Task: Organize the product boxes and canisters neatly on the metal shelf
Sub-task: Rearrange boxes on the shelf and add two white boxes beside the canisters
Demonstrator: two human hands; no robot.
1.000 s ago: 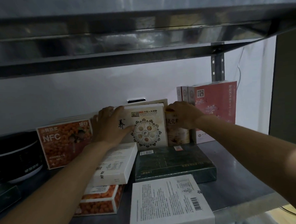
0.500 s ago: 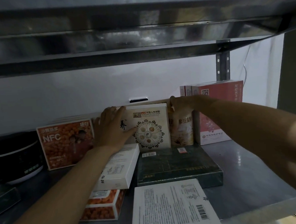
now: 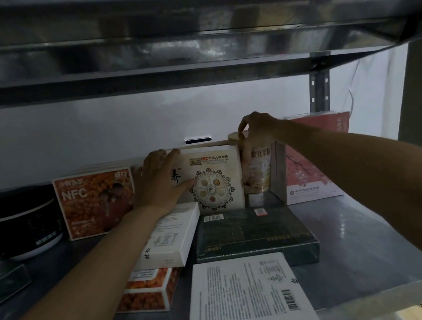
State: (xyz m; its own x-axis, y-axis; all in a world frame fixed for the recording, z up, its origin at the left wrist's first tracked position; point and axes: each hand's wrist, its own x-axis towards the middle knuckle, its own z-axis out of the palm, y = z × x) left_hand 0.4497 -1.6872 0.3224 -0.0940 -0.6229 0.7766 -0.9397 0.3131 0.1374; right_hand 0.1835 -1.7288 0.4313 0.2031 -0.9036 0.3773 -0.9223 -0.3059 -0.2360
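Beige and cream-labelled, with Chinese characters down its side, the canister [image 3: 257, 172] stands upright under the right hand [image 3: 257, 128]. That hand caps its pale lid from above, fingers curled down over the rim and gripping it. Whether the canister's base rests on the metal shelf [image 3: 356, 238] cannot be told.

Just right of this hand stands a pink blossom-printed box [image 3: 313, 174]. Just left of it is an upright cream box with a round mandala print [image 3: 218, 184].

The left hand [image 3: 157, 179] lies flat against that cream box's left front, fingers straight and together, the tips reaching its top edge. It holds nothing.

Left of this hand an orange NFC box [image 3: 95, 202] stands upright, and further left sits a black round appliance [image 3: 20, 223].

Below the left wrist a white box [image 3: 175, 237] lies on a flat orange box [image 3: 148, 290]. Nearer the camera, between the arms, lie a dark green box [image 3: 253, 233] and a white box with a barcode [image 3: 248, 292].
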